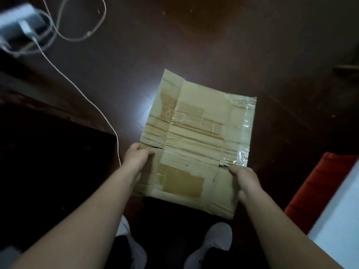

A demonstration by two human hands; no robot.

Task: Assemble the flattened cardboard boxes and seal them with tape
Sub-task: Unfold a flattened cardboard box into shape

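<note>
A flattened cardboard box [196, 136] hangs in front of me above the dark floor, creased and marked with old brown and clear tape strips. My left hand [136, 158] grips its left edge near a slit between flaps. My right hand [245, 183] grips the right edge just below a flap covered in shiny clear tape [243, 131]. The box stays flat, its near flaps pointing toward my feet. No tape roll is in view.
A white cable [81, 90] runs across the dark brown floor [194, 45] from a white charger block [21, 26] at the top left. A red and white object [318, 193] sits at the right. My white shoes [215, 241] stand below the box.
</note>
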